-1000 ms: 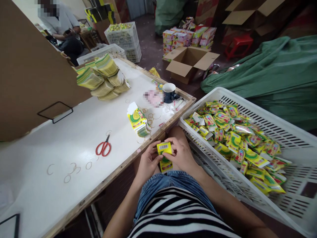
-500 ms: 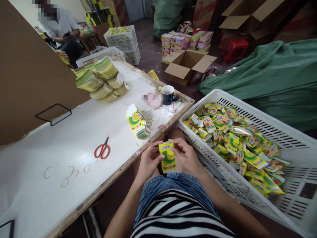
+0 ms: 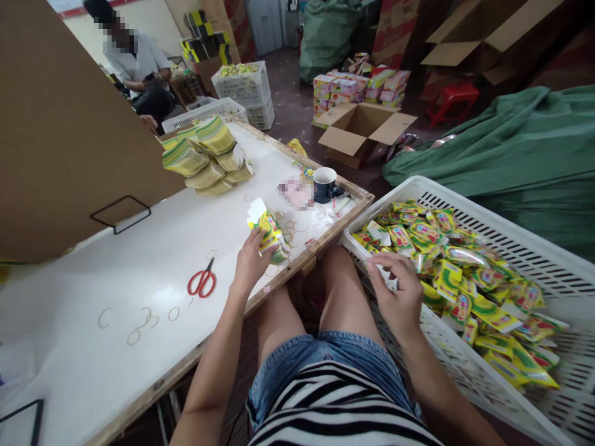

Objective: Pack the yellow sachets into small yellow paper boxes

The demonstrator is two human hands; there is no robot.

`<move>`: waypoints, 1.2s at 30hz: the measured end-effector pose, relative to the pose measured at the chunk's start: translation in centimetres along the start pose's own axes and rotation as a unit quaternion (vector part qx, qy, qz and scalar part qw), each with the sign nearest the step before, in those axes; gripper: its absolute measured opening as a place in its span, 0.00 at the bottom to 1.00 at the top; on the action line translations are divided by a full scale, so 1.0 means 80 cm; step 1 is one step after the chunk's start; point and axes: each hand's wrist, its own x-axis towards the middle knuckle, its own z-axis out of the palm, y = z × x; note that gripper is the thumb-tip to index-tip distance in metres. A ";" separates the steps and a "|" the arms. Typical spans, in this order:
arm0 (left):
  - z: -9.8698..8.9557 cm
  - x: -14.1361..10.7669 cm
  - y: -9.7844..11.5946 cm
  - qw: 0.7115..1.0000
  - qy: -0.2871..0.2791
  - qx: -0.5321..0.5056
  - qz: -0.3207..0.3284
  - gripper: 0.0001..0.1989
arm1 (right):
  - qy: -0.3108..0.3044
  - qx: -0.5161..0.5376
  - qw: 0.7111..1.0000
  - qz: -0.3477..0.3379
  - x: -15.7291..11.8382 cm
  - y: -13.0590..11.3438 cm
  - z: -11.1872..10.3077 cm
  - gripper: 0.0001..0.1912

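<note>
My left hand [image 3: 251, 260] reaches onto the white table, its fingers and thumb closed on a yellow-and-green card sleeve at the near side of a small stack of card sleeves [image 3: 269, 230]. My right hand [image 3: 398, 288] hovers at the near left side of the white plastic crate [image 3: 469, 204]. Its fingers are bent, with thumb and forefinger tips close together, and I make out nothing held in them. Inside the crate lies a loose heap of yellow-green packets [image 3: 458, 263].
On the table [image 3: 153, 272] lie red-handled scissors [image 3: 202, 283], several rubber bands [image 3: 134, 337], a dark mug [image 3: 324, 184] and a large stack of card sleeves [image 3: 209, 155]. An open carton [image 3: 365, 127] and a green sack [image 3: 506, 148] stand beyond. A person [image 3: 139, 68] sits at the far left.
The yellow packet that both hands held over my lap is no longer in them. My left hand has moved left to the small stack, my right hand right to the crate. The view has shifted slightly.
</note>
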 end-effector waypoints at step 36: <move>0.054 -0.122 0.071 0.781 -0.137 -0.597 -0.118 0.26 | -0.196 0.355 0.841 0.359 -0.054 -0.040 0.068 0.25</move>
